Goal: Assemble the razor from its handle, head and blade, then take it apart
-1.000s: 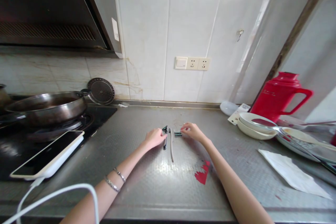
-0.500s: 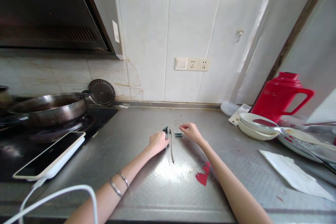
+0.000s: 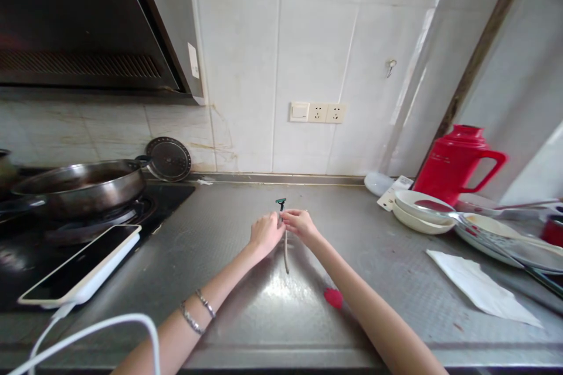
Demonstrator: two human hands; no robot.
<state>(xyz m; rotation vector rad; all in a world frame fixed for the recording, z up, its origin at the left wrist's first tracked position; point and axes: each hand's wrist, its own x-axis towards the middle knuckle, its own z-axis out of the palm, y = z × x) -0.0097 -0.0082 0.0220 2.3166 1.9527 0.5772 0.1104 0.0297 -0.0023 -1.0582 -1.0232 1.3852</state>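
Note:
My left hand (image 3: 266, 233) is closed around the handle of a razor (image 3: 280, 203), whose dark green head points up toward the wall above my fingers. The fingertips of my right hand (image 3: 300, 224) are pinched together at the razor's neck, touching my left fingers. Just below both hands, a thin greyish-brown stick (image 3: 286, 255) lies on the steel counter, its upper end hidden by my fingers. A torn red scrap (image 3: 333, 297) pokes out from beside my right forearm, which covers part of it.
On the left, a phone (image 3: 81, 263) with a white cable lies by the stove, where a steel pan (image 3: 83, 184) sits. To the right are a red thermos (image 3: 453, 164), stacked white bowls (image 3: 416, 220), a plate with utensils and a white tissue (image 3: 481, 287). A round perforated disc (image 3: 168, 158) leans on the wall.
My right hand has moved left to meet my left hand at the razor. The razor head now stands level above my fingers. The small dark piece on the counter no longer shows.

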